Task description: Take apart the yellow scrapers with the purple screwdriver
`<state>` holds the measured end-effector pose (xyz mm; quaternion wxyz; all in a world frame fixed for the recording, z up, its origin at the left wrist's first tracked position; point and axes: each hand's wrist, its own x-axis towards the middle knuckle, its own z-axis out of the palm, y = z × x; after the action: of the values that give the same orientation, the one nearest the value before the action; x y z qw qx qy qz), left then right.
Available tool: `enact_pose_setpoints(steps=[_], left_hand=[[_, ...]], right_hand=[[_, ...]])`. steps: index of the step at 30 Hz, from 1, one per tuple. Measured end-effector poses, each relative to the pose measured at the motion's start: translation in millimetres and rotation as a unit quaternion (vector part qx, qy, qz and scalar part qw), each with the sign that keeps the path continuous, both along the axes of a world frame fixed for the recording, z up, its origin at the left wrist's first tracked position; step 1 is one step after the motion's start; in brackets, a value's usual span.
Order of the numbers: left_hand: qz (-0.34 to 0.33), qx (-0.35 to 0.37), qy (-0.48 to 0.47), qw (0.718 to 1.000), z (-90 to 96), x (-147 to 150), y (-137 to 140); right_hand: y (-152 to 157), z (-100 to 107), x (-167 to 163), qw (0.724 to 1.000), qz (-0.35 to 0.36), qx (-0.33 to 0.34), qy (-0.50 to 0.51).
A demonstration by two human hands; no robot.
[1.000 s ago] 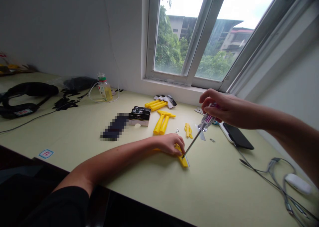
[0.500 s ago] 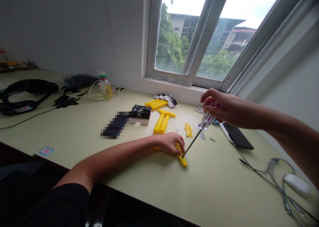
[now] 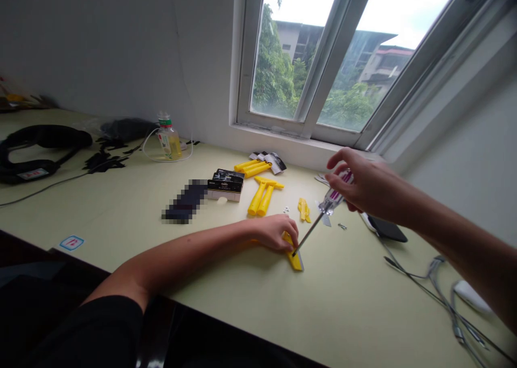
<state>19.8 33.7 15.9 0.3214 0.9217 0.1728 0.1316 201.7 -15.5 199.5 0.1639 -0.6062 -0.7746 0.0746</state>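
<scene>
My left hand [image 3: 278, 232] is closed on a yellow scraper [image 3: 296, 261] that lies on the table, a thin metal blade along its right edge. Most of the scraper's handle is hidden under the hand and forearm. My right hand [image 3: 357, 182] grips a screwdriver [image 3: 332, 198] by its clear, purple-striped handle. The screwdriver is tilted, its tip touching the scraper's head close to my left fingers. Behind the left hand lie more yellow scraper parts [image 3: 264, 195], a few small nuts [image 3: 286, 209] and yellow head pieces [image 3: 304, 210]. Small screws [image 3: 342, 226] rest right of a loose blade [image 3: 326, 221].
A black box [image 3: 225, 185] and a pixelated dark item [image 3: 186, 201] are left of the parts. Further left stand a bottle [image 3: 169, 139] and a black headset [image 3: 44, 152]. On the right are a black phone [image 3: 390, 229] and grey cables [image 3: 442, 292]. A window rises behind the table.
The fingers of my right hand have shifted around the screwdriver handle. Its tip stays on the scraper, and my left hand holds its place. The view has moved slightly.
</scene>
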Motion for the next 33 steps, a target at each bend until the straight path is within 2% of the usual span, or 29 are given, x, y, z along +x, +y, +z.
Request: enact_pose_setpoints(steps=[4, 6, 9, 11, 13, 14, 16, 21, 25, 27, 29, 31, 33], left_hand=[[0.006, 0.008, 0.000, 1.000, 2.4, 0, -4], [0.007, 0.005, -0.002, 1.000, 2.5, -1, -4], [0.013, -0.005, -0.010, 1.000, 1.4, -1, -3], [0.015, -0.002, -0.013, 1.000, 1.1, -1, -3], [0.014, 0.021, -0.013, 1.000, 2.0, -1, -5], [0.013, 0.041, -0.013, 0.999, 2.7, -2, -8], [0.010, 0.098, -0.011, 0.995, 4.1, -2, -14], [0.014, 0.287, 0.005, 0.958, -1.5, 0, -25], [0.023, 0.345, 0.005, 0.938, -8.6, 1, -21], [0.026, 0.341, 0.004, 0.940, -8.6, 1, -19], [0.022, 0.309, -0.003, 0.951, -6.0, -1, -17], [0.016, 0.240, -0.021, 0.971, -1.9, -2, -15], [0.009, 0.139, -0.048, 0.989, 2.0, -3, -12]], right_hand=[[-8, 5, 10, 0.995, 0.071, -0.063, 0.027], [-13, 9, 13, 0.991, 0.123, -0.059, 0.009], [-17, 14, 12, 0.982, 0.180, -0.016, -0.058], [-15, 15, 10, 0.978, 0.149, 0.031, -0.143], [-8, 15, 10, 0.962, 0.087, 0.061, -0.250], [-3, 15, 11, 0.952, 0.069, 0.059, -0.292], [7, 14, 13, 0.943, 0.076, 0.035, -0.323], [13, 19, 14, 0.955, 0.172, 0.029, -0.240], [-4, 22, 11, 0.957, 0.252, -0.008, -0.145], [-8, 19, 11, 0.964, 0.242, -0.019, -0.112], [-7, 14, 13, 0.976, 0.192, -0.007, -0.101], [-5, 10, 15, 0.983, 0.146, 0.030, -0.103], [-4, 8, 16, 0.984, 0.144, 0.043, -0.097]])
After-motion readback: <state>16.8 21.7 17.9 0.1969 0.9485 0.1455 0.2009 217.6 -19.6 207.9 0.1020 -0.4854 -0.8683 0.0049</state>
